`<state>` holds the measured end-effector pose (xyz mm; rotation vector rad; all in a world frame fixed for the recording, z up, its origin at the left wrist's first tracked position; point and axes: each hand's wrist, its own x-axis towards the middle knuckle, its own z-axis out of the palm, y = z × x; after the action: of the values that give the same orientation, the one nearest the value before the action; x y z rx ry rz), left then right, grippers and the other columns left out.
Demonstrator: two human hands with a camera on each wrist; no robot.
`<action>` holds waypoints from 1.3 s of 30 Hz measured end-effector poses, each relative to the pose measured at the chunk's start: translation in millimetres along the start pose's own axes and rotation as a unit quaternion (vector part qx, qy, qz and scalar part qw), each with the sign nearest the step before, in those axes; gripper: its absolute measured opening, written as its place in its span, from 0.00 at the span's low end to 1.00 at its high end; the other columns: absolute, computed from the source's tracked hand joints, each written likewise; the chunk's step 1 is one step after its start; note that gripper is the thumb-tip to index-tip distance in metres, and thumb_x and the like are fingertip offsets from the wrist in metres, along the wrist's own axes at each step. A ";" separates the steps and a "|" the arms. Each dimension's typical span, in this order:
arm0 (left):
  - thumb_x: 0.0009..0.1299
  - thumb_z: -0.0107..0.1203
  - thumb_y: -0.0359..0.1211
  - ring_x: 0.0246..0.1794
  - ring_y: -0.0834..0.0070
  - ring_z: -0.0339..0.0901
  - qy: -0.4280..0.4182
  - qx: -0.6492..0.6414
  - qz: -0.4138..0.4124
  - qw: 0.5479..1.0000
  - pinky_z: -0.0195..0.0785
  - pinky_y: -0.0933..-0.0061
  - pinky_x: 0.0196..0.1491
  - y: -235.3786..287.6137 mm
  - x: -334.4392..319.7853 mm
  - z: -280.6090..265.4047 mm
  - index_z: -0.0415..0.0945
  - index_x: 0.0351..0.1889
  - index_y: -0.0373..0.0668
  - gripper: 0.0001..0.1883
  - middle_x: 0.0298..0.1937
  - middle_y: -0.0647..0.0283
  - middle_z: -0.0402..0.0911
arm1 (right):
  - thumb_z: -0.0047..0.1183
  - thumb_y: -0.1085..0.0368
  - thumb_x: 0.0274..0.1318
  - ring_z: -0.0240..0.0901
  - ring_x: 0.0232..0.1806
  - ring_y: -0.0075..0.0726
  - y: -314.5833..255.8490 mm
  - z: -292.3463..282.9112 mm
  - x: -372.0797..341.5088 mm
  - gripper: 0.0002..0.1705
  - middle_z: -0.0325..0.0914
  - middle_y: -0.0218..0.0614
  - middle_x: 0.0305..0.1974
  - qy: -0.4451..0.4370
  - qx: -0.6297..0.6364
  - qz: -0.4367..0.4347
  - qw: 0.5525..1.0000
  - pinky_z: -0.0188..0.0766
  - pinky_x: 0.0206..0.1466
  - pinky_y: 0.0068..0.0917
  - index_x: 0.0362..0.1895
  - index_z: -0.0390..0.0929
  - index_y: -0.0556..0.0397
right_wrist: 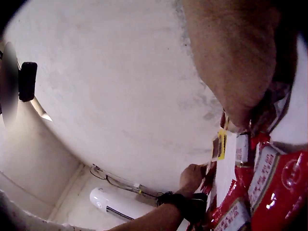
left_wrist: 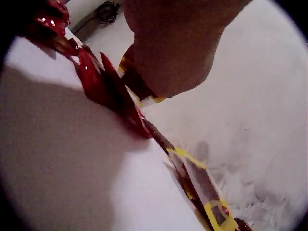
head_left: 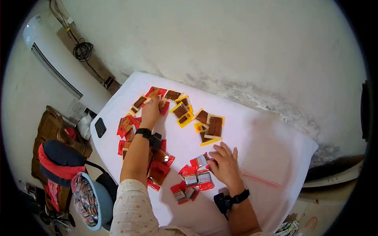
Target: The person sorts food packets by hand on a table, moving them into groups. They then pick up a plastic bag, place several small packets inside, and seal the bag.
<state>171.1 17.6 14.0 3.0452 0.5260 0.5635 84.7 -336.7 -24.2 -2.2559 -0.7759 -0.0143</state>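
Observation:
My left hand (head_left: 151, 113) reaches to the far left of the table, fingers curled at a flat brown snack packet (head_left: 140, 102) with pale yellow edges. In the left wrist view, that yellow-edged packet (left_wrist: 138, 85) shows under the hand (left_wrist: 175, 45), its gripped part hidden. Red packets (head_left: 156, 92) lie around those fingers. Nearer me, my right hand (head_left: 226, 165) rests with loosely spread fingers beside small red packets (head_left: 197, 179) with white labels. In the right wrist view its fingertips (right_wrist: 237, 126) are right at a white-labelled packet (right_wrist: 242, 149).
Yellow-edged brown packets (head_left: 214, 126) lie in small groups toward the back. More red packets (head_left: 158, 172) spread along the left side, near a phone (head_left: 100, 128). Red string (head_left: 260, 177) lies at right. A blue basin (head_left: 103, 200) of packets stands beside the white-covered table (head_left: 252, 118).

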 end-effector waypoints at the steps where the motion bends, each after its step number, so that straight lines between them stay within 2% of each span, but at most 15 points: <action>1: 0.69 0.45 0.34 0.38 0.52 0.77 0.002 0.001 -0.002 1.000 0.70 0.55 0.41 2.8 -1.0 -5.4 0.73 0.44 0.41 0.11 0.36 0.48 0.79 | 0.56 0.58 0.50 0.53 0.66 0.44 -0.2 -0.1 -0.4 0.14 0.68 0.36 0.56 0.001 -0.001 0.002 1.000 0.40 0.65 0.65 0.41 0.79 0.47; 3: 0.70 0.42 0.36 0.37 0.53 0.77 0.081 -0.103 -0.018 0.991 0.69 0.53 0.34 5.7 -4.9 -19.5 0.72 0.45 0.42 0.12 0.38 0.48 0.79 | 0.56 0.58 0.49 0.53 0.66 0.45 -1.5 0.8 0.5 0.14 0.68 0.36 0.56 -0.002 0.003 -0.005 1.000 0.40 0.65 0.65 0.41 0.79 0.47; 5: 0.68 0.46 0.32 0.39 0.55 0.78 0.106 -0.192 -0.043 0.975 0.71 0.59 0.39 23.6 -15.7 -35.5 0.72 0.47 0.42 0.11 0.42 0.48 0.78 | 0.57 0.59 0.48 0.53 0.65 0.46 -2.2 1.4 0.1 0.14 0.68 0.37 0.56 0.005 -0.002 -0.001 1.000 0.40 0.65 0.66 0.41 0.79 0.46; 8: 0.66 0.52 0.29 0.43 0.55 0.77 0.139 -0.297 0.076 0.942 0.70 0.64 0.46 50.8 -45.3 -33.3 0.73 0.48 0.39 0.12 0.47 0.51 0.78 | 0.57 0.59 0.47 0.54 0.65 0.47 -3.1 2.5 -0.5 0.15 0.68 0.37 0.56 0.009 -0.006 -0.001 1.000 0.40 0.65 0.66 0.41 0.79 0.46; 10: 0.66 0.52 0.31 0.49 0.56 0.75 -0.015 -0.343 0.190 0.920 0.67 0.64 0.51 56.3 -60.9 -26.7 0.72 0.50 0.38 0.14 0.50 0.51 0.77 | 0.58 0.59 0.47 0.54 0.65 0.48 -2.5 2.8 0.1 0.15 0.68 0.38 0.56 0.007 -0.005 -0.003 1.000 0.40 0.64 0.66 0.41 0.79 0.46; 12: 0.66 0.52 0.31 0.53 0.58 0.73 -0.022 -0.318 0.214 0.923 0.64 0.65 0.55 47.8 -57.4 -22.8 0.71 0.52 0.39 0.16 0.50 0.49 0.76 | 0.58 0.59 0.47 0.54 0.65 0.48 -2.2 3.7 0.1 0.15 0.68 0.39 0.56 0.009 -0.005 -0.003 1.000 0.40 0.64 0.67 0.41 0.79 0.47; 14: 0.66 0.52 0.32 0.55 0.57 0.71 -0.008 -0.250 0.031 0.968 0.63 0.64 0.57 23.6 -36.5 -26.8 0.72 0.53 0.39 0.17 0.53 0.49 0.74 | 0.57 0.59 0.47 0.54 0.65 0.48 -2.1 3.4 0.1 0.15 0.68 0.39 0.56 0.009 0.000 -0.002 1.000 0.40 0.64 0.67 0.41 0.79 0.47; 17: 0.64 0.52 0.32 0.61 0.48 0.63 0.079 -0.104 -0.008 0.991 0.59 0.57 0.61 -61.0 2.5 16.3 0.71 0.53 0.41 0.18 0.61 0.44 0.65 | 0.57 0.59 0.47 0.54 0.65 0.49 -2.5 2.0 1.4 0.16 0.68 0.39 0.55 0.008 0.005 -0.003 1.000 0.39 0.64 0.68 0.41 0.79 0.48; 20: 0.63 0.53 0.40 0.62 0.45 0.61 -0.066 0.048 -0.166 0.983 0.56 0.37 0.57 -128.8 14.7 52.1 0.60 0.63 0.64 0.28 0.67 0.43 0.55 | 0.57 0.59 0.46 0.54 0.65 0.48 -4.5 -2.0 0.7 0.16 0.68 0.39 0.55 0.004 0.011 0.009 1.000 0.39 0.64 0.68 0.41 0.79 0.49; 23: 0.65 0.50 0.40 0.58 0.45 0.65 -0.111 -0.003 -0.152 0.982 0.63 0.44 0.54 -134.8 17.6 35.4 0.60 0.64 0.62 0.27 0.63 0.42 0.61 | 0.57 0.59 0.46 0.55 0.65 0.48 -3.4 1.6 -0.1 0.16 0.69 0.39 0.55 0.003 0.010 0.014 1.000 0.39 0.63 0.67 0.41 0.79 0.49; 29: 0.67 0.45 0.36 0.39 0.45 0.76 -0.109 0.088 -0.085 0.986 0.71 0.53 0.40 -127.0 21.3 17.8 0.67 0.50 0.41 0.16 0.42 0.45 0.78 | 0.57 0.59 0.47 0.55 0.65 0.46 -3.3 -0.1 -0.1 0.16 0.69 0.38 0.55 0.004 0.006 0.008 1.000 0.39 0.63 0.67 0.42 0.78 0.48; 31: 0.67 0.44 0.35 0.37 0.45 0.77 0.047 0.005 -0.146 0.988 0.69 0.50 0.39 -128.4 19.7 11.4 0.69 0.41 0.37 0.12 0.36 0.43 0.79 | 0.57 0.59 0.47 0.55 0.65 0.46 -2.7 0.8 -0.3 0.16 0.69 0.38 0.55 0.004 0.011 0.004 1.000 0.39 0.64 0.67 0.42 0.78 0.48; 36: 0.67 0.43 0.37 0.38 0.45 0.76 0.029 -0.029 -0.139 0.989 0.69 0.50 0.41 -143.6 13.5 24.4 0.71 0.40 0.37 0.13 0.35 0.41 0.79 | 0.56 0.59 0.48 0.55 0.65 0.46 -2.5 1.6 0.1 0.15 0.69 0.38 0.54 0.014 0.011 -0.001 1.000 0.42 0.62 0.68 0.41 0.79 0.49; 38: 0.67 0.44 0.38 0.39 0.45 0.76 0.030 -0.078 -0.217 0.973 0.69 0.50 0.43 -136.7 13.3 25.9 0.72 0.43 0.37 0.15 0.36 0.43 0.79 | 0.56 0.59 0.48 0.55 0.65 0.46 -2.6 0.5 0.6 0.15 0.69 0.38 0.54 0.018 0.013 -0.003 1.000 0.42 0.62 0.68 0.40 0.79 0.49; 39: 0.67 0.46 0.40 0.43 0.46 0.75 -0.029 -0.066 -0.202 0.977 0.68 0.51 0.46 -132.8 14.4 24.3 0.72 0.46 0.37 0.17 0.39 0.43 0.79 | 0.57 0.59 0.48 0.55 0.64 0.46 -2.7 0.5 0.5 0.14 0.69 0.38 0.54 0.018 0.016 -0.007 1.000 0.42 0.62 0.68 0.40 0.79 0.49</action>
<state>149.1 149.0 -11.7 2.7062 1.0249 0.4652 83.5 -334.6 -22.8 -2.2142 -0.7679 -0.0491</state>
